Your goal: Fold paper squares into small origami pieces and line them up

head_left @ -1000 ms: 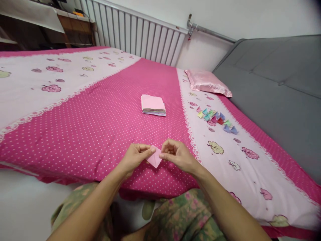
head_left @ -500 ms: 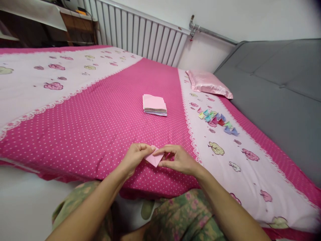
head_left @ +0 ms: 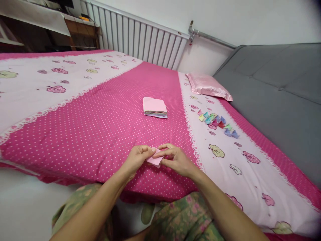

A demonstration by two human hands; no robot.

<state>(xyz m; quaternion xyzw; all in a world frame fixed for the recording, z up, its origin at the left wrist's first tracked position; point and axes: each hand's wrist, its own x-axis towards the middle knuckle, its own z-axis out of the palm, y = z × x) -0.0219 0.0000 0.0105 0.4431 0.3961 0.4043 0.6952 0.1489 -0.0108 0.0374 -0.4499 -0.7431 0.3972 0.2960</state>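
We pinch the folded pink paper in our left hand, our right hand loosely closed on its opposite edge.

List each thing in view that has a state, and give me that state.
Pink paper: folded, partly covered.
Left hand: pinching it, thumb on top.
Right hand: bent at its right side; how firm the grip is, unclear.
Paper stack: neatly piled, edges slightly uneven.
Small folded papers: grouped, not unfolded.
Pillow: lying flat.
Bedspread: spread out, rumpled along the near edge.
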